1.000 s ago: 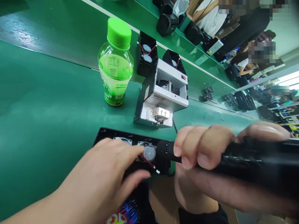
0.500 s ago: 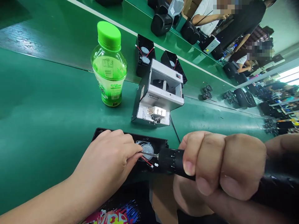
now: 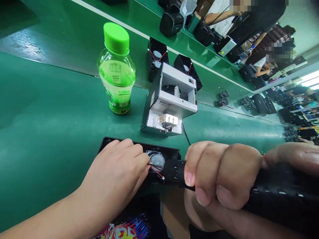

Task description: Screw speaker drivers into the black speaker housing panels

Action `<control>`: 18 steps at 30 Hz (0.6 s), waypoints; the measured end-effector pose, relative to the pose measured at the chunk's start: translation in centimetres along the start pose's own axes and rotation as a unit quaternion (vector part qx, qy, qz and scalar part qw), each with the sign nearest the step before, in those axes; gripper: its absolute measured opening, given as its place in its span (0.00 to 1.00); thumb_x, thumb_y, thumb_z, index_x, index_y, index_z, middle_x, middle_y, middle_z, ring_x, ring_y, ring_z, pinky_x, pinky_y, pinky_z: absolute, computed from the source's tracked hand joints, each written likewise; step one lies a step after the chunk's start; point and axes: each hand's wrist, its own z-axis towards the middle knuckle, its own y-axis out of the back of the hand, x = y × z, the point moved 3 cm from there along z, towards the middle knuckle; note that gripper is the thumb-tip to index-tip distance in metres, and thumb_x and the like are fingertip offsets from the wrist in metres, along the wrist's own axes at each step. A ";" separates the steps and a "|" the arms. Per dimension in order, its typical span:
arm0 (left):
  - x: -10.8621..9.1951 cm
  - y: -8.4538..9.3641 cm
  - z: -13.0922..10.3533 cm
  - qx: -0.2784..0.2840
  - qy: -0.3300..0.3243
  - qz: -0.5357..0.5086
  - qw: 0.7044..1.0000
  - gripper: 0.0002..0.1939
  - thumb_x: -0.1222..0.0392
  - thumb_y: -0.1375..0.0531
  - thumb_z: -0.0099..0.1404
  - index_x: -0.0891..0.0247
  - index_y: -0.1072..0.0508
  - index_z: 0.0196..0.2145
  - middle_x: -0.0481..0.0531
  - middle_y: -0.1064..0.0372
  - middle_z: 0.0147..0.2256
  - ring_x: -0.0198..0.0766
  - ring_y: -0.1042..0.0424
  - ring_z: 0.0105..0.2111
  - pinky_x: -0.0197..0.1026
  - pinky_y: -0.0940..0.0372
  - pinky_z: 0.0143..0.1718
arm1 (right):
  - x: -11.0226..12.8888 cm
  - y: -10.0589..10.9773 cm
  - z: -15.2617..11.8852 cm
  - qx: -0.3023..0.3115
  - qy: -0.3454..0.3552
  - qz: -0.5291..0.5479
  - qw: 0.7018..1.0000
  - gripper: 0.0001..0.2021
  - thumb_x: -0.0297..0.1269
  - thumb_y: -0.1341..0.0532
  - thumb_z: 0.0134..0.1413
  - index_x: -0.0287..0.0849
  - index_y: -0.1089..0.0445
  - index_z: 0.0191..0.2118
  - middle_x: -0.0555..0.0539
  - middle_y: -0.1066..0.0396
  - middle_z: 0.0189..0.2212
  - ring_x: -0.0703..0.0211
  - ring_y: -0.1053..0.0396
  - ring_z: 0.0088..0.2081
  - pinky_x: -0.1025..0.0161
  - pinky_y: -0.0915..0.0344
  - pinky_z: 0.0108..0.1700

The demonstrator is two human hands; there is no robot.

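Nearer together than a second ago, the left thumb and forefinger have come out of their loose spread and now pinch, while the black driver (image 3: 175, 172) sits a little closer to them than in the last glimpse.

Leftmost on the green bench (image 3: 50, 116) stands a green-capped bottle (image 3: 116, 71), upright, beyond the wrist. Below it, the left hand (image 3: 117, 169) bends over the black case (image 3: 169, 151), hiding much of it. Its thumb and forefinger come together on the thin metal shaft (image 3: 156, 165) — the tip itself is lost behind the fingers, so I can't tell what it touches.

Just right of those fingertips a round speaker (image 3: 158, 160) lies in the case, the shaft passing across it from where I look; red and dark wires (image 3: 156, 172) run beside it to a white connector (image 3: 162, 178). Beyond the case stands the silver machine (image 3: 169, 103), two open black housings (image 3: 152, 68) behind it.

At right, the right hand (image 3: 221, 176) wraps the driver — fingers curled firmly round it, thumb laid along the top. Farther off, near the bench's far side, rest loose speakers (image 3: 223, 97).
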 end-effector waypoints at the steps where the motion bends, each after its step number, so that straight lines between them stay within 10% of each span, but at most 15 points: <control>1: 0.0 0.0 0.0 0.000 0.000 0.003 1.000 0.16 0.66 0.36 0.83 0.54 0.22 0.34 0.49 0.26 0.31 0.50 0.29 0.34 0.56 0.39 0.38 | -0.2 0.0 -0.1 -0.027 0.005 -0.002 1.000 0.29 0.45 0.10 0.63 0.67 0.16 0.65 0.60 0.21 0.34 0.58 0.25 0.28 0.47 0.14 0.41; 5: 0.1 0.0 -0.1 0.004 -0.001 0.009 1.000 0.17 0.65 0.36 0.83 0.53 0.24 0.33 0.48 0.27 0.31 0.50 0.29 0.33 0.56 0.39 0.38 | -0.2 0.1 0.1 -0.075 0.005 -0.010 0.997 0.19 0.43 0.11 0.66 0.62 0.14 0.55 0.61 0.18 0.32 0.62 0.29 0.24 0.50 0.16 0.40; 10: 0.3 -0.1 -0.1 0.002 -0.003 0.011 1.000 0.17 0.65 0.35 0.83 0.53 0.24 0.32 0.48 0.27 0.30 0.50 0.30 0.32 0.56 0.39 0.37 | 0.8 1.1 0.6 0.004 -0.041 -0.038 0.998 0.21 0.37 0.10 0.64 0.63 0.12 0.55 0.59 0.15 0.33 0.57 0.20 0.27 0.47 0.14 0.44; 18: 0.1 0.1 0.3 -0.003 -0.009 0.033 0.999 0.18 0.66 0.32 0.79 0.52 0.26 0.30 0.47 0.28 0.29 0.49 0.30 0.32 0.55 0.40 0.37 | 0.4 -0.6 3.3 -0.008 -0.077 -0.026 0.997 0.29 0.64 0.11 0.61 0.72 0.14 0.63 0.52 0.19 0.34 0.39 0.10 0.43 0.41 0.10 0.46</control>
